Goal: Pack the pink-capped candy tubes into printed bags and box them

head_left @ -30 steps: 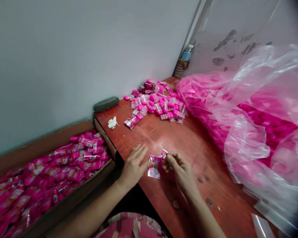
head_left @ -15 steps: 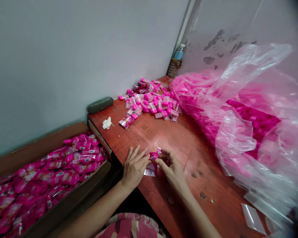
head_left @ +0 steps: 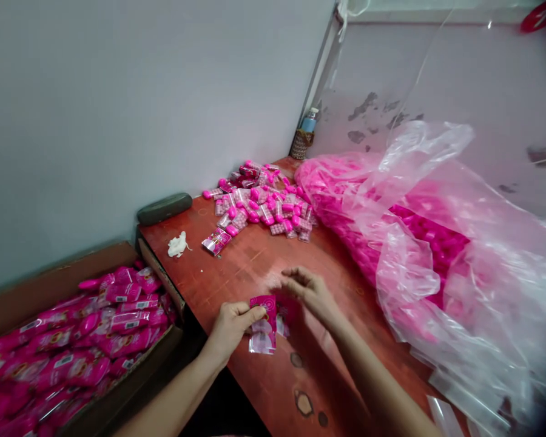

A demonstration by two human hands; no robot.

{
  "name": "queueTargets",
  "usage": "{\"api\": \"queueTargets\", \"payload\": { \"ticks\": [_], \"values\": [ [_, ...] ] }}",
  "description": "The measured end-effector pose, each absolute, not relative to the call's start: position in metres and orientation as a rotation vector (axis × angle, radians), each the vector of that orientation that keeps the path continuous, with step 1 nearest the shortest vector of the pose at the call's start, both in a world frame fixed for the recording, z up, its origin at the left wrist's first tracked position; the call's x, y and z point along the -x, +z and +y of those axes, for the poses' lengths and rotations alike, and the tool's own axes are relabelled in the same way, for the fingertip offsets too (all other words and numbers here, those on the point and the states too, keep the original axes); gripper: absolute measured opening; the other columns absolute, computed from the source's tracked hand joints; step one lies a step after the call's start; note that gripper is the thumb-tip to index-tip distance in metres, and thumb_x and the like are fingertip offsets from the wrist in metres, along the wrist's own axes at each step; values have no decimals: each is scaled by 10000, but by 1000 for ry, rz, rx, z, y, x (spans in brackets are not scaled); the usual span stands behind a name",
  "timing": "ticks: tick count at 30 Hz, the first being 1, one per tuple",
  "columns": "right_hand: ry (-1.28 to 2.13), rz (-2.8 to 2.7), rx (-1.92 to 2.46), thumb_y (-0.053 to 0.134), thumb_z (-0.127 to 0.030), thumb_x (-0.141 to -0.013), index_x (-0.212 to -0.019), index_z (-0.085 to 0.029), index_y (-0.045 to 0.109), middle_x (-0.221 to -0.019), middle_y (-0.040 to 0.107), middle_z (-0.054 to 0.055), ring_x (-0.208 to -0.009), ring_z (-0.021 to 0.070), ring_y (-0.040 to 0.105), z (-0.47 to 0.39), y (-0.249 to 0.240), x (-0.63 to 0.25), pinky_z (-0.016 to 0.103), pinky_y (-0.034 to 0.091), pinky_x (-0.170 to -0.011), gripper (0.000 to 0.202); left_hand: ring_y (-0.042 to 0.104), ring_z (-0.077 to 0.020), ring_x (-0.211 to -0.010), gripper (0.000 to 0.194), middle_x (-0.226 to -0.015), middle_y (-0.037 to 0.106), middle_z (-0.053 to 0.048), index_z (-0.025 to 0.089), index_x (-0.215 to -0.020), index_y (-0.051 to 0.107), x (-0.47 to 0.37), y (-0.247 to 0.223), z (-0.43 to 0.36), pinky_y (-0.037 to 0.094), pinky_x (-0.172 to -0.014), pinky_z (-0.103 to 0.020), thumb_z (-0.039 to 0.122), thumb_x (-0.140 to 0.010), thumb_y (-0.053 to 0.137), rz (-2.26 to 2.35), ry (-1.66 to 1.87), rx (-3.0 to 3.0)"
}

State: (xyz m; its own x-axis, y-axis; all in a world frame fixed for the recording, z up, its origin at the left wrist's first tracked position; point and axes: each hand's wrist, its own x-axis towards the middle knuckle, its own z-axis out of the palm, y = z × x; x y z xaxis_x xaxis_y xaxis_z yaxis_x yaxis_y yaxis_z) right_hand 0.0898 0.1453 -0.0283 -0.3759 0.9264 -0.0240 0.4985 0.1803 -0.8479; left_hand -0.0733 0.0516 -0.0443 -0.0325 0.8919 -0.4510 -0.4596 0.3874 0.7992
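Observation:
My left hand (head_left: 231, 328) pinches a flat pink printed sleeve (head_left: 264, 325) with a clear lower part, held just over the near edge of the table. Part of another pink printed piece (head_left: 283, 321) shows just to its right; I cannot tell whether the two are joined. My right hand (head_left: 307, 294) is a little to the right of the sleeve, its fingers apart and nothing seen in them. Farther off lies a heap of small clear bottles with pink caps (head_left: 266, 203), and a printed sleeve packet (head_left: 216, 241) rests in front of it.
A cardboard box (head_left: 164, 282) of pink wrapped bottles (head_left: 88, 340) stands at left. On the red table (head_left: 236, 273) are a dark green case (head_left: 164, 208), crumpled white tissue (head_left: 178, 244) and a large plastic bag (head_left: 409, 243) of pink pieces. A blue-labelled bottle (head_left: 308, 123) stands at the back corner.
My hands have parted: the left now holds the pink sleeve alone, lower and to the left, while the right has let go of it. The view has shifted somewhat to the right.

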Motion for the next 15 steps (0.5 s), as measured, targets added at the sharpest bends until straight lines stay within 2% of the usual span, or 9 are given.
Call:
{"api": "queueTargets", "payload": {
  "ticks": [1,2,4,7,9,12,15],
  "values": [
    [771,-2090,1439,460,-347,-817,-920,-188,571,-741,642,19,-628,152,586,165,-27,-93,259,445,-580,220,572,-147,-481,269,-482,592,-23,104,-513,613,74,-45,52,439,-484,-234,335,-548,746,1156,1154,-482],
    [628,-2110,1491,457,-328,-817,-948,-182,578,-836,652,50,-712,177,595,186,-26,-96,290,447,-654,230,572,-144,-476,273,-492,602,-34,100,-514,613,74,-46,52,444,-486,-236,335,-549,747,1172,1156,-488],
    [453,-2130,1550,460,-253,-804,-1055,-169,552,-1035,611,108,-909,235,558,228,-24,-98,351,408,-785,280,571,-138,-469,277,-505,614,-46,97,-512,607,74,-47,54,458,-497,-245,331,-552,750,1185,1166,-474],
    [291,-2183,1595,464,-146,-769,-1175,-133,477,-1252,467,165,-1129,299,403,275,-24,-96,410,327,-884,407,564,-123,-460,278,-511,614,-42,94,-529,605,76,-46,59,473,-501,-245,326,-549,756,1181,1198,-388],
    [232,-2217,1624,471,-137,-764,-1145,-111,499,-1251,462,189,-1140,321,380,292,-26,-94,429,313,-885,384,562,-108,-464,268,-531,618,-36,90,-575,617,79,-44,63,471,-487,-219,315,-551,759,1164,1239,-312],
    [201,-2254,1651,463,-202,-799,-1012,-124,568,-1107,563,190,-1073,320,439,294,-27,-93,429,326,-854,249,559,-87,-461,243,-561,625,-25,94,-633,614,83,-41,68,466,-458,-182,277,-567,758,1089,1322,-184],
    [209,-2265,1652,441,-269,-825,-979,-155,556,-1005,610,157,-970,294,521,266,-25,-98,389,380,-770,223,582,-98,-492,194,-599,637,-20,114,-688,599,84,-38,73,495,-470,-193,232,-612,734,1000,1390,-33]
  ]
}}
